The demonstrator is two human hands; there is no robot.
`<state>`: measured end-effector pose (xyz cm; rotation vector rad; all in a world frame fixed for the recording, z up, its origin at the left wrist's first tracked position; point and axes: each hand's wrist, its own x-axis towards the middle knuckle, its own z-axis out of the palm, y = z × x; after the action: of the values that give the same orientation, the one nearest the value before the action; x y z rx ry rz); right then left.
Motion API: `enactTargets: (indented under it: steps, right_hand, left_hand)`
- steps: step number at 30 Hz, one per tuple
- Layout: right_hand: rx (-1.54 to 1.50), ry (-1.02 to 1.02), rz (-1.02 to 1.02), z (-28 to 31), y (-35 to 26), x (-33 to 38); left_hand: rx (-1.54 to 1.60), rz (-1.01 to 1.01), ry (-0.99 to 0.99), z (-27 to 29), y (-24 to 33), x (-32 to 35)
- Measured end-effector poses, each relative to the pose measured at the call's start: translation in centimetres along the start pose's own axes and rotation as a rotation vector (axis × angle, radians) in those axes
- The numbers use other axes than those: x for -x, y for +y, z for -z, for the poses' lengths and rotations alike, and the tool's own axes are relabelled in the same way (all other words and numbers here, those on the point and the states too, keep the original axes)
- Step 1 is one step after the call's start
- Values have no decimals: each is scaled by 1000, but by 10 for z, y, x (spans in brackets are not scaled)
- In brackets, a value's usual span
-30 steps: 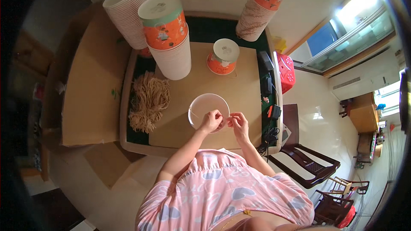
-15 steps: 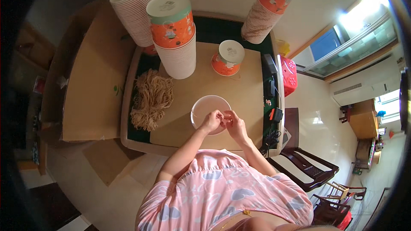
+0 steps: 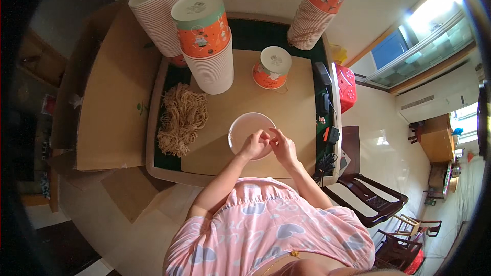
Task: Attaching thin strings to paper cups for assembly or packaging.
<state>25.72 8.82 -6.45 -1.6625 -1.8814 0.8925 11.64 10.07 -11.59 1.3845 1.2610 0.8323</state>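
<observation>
A round white paper tub [image 3: 244, 127] stands open side up in front of me, on a brown cardboard sheet [image 3: 296, 117]. Over its near right rim my left hand [image 3: 255, 145] and my right hand [image 3: 283, 146] meet, fingertips pinched close together. Whatever lies between the fingers is too small to make out. To the left is a loose bundle of beige string [image 3: 182, 117]. Beyond the tub, an orange and green paper tub [image 3: 269, 75] sits upside down, with a thin loop of string at its lower edge.
Tall stacks of upturned tubs [image 3: 208, 66] and white tubs [image 3: 158, 18] rise at the back left. Another stack [image 3: 316, 15] stands back right. A large cardboard box [image 3: 115, 97] borders the table's left. Black adapters [image 3: 323, 103] line the right edge, near a dark chair [image 3: 371, 202].
My fingers have shifted slightly, the right fingertips closing in more tightly beside the left ones. The tub and the other things stay where they were; the view has tilted a little.
</observation>
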Motion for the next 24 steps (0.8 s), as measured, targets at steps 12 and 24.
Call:
enactTargets:
  steps: [12,24]
  right_hand:
    - [-108,31,30,-4,5,6]
    - [-97,17,-22,1,8,5]
  left_hand:
    - [48,6,-5,-3,-20,-2]
    - [-161,-138,105,-9,-12,-2]
